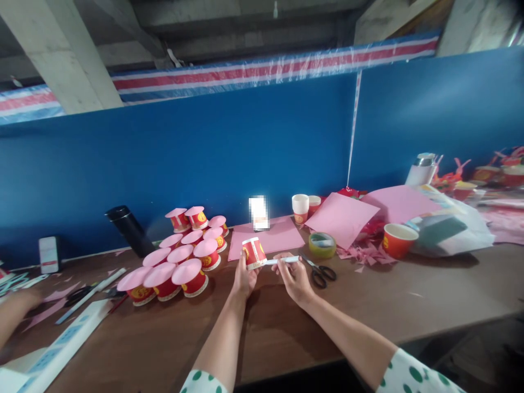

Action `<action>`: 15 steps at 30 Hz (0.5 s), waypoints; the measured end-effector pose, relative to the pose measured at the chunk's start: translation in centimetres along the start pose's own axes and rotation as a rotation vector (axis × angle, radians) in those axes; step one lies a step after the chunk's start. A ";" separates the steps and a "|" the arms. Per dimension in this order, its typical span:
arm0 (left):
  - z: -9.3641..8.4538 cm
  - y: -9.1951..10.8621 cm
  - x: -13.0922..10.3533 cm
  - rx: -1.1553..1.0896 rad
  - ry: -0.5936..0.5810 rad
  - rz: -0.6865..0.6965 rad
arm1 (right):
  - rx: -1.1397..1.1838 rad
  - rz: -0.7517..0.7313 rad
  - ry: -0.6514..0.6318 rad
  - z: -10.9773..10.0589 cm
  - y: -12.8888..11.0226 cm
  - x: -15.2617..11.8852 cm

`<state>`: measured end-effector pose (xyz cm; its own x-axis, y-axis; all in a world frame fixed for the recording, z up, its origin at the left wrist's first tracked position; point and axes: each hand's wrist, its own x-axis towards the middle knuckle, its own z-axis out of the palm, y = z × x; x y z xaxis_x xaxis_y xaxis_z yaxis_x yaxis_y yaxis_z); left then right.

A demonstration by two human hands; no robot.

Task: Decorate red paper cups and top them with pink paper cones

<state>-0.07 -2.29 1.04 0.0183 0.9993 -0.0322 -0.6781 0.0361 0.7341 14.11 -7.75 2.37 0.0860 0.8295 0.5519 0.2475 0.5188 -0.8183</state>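
My left hand [245, 277] is closed round a red paper cup [254, 253], which is tilted and has a white band on its side. In my right hand [295, 277] is a white pen-like stick [289, 260], its left end touching or almost touching the cup's lower edge; I cannot tell which. Just right of that hand lie black-handled scissors [321, 273]. A roll of yellow-green tape [322, 244] rests behind them. To the left stand several upturned red cups with pink paper discs on top [190, 273].
Pink paper sheets [341, 218] and paper scraps [364, 254] lie to the right, near an upright red cup [399, 241]. A black bottle [129, 229] leans at left. Another person's arm [18, 311] reaches in at far left. A blue partition [229, 147] stands behind the table.
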 end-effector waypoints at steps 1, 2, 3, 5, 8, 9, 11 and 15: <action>0.0 0.0 0.0 0.000 0.006 -0.001 | 0.008 0.004 0.012 0.0 0.0 0.0; 0.1 0.0 -0.1 0.002 0.012 0.000 | 0.010 0.010 0.027 0.0 0.1 0.0; 0.1 0.0 -0.1 0.004 0.016 0.001 | 0.010 0.016 0.040 0.1 0.1 0.1; 0.3 0.1 -0.1 0.014 0.013 0.004 | 0.013 0.022 0.055 0.1 0.2 0.1; 0.3 0.1 -0.2 0.039 0.003 0.000 | 0.021 0.012 0.046 0.1 0.1 0.0; 0.3 0.1 -0.2 0.045 -0.001 0.000 | 0.029 0.006 0.045 0.0 0.0 0.0; 0.3 0.0 -0.1 0.043 -0.013 0.010 | 0.061 -0.003 0.048 0.0 -0.1 0.0; 0.1 -0.1 0.1 0.019 -0.028 0.020 | 0.102 0.001 0.054 0.1 -0.2 -0.1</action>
<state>0.03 -2.23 1.02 0.0260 0.9997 0.0012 -0.6643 0.0164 0.7473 13.97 -7.90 2.50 0.1388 0.8190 0.5568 0.1485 0.5387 -0.8293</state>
